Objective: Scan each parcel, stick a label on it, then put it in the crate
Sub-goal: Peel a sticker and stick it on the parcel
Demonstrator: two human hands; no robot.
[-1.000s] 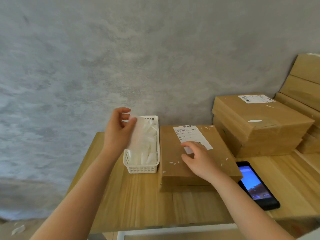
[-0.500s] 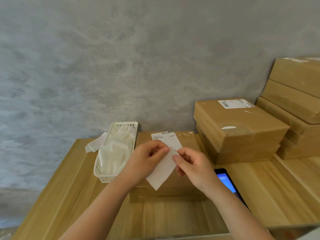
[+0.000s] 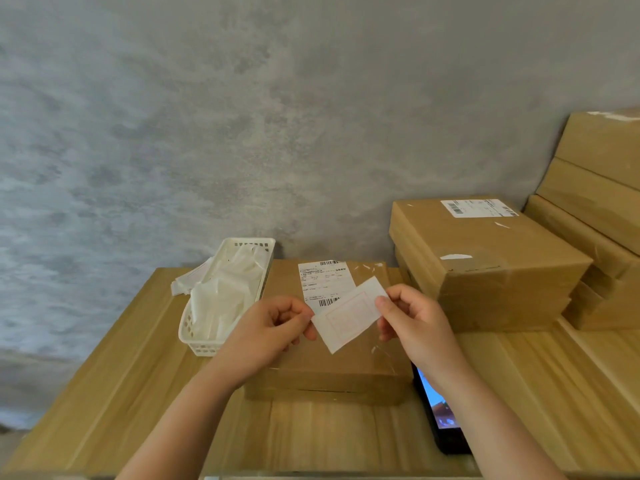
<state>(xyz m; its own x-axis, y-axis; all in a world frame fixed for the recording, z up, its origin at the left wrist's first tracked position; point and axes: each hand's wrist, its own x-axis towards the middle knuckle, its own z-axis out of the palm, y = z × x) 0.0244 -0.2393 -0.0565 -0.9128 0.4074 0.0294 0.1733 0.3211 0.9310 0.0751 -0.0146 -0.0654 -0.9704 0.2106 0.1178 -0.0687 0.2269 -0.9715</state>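
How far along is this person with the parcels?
Early on. The parcel on the table already carries a shipping slip. Both the left hand and right hand pinch a fresh label above it, not yet stuck. Stacked boxes wait; no crate shows.

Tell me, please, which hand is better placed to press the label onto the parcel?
Probably the right hand: it pinches the label directly above the parcel. The left hand holds its lower corner, nearer the parcel's edge.

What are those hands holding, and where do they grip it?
A white rectangular paper label: the left hand pinches its left edge, the right hand its right edge.
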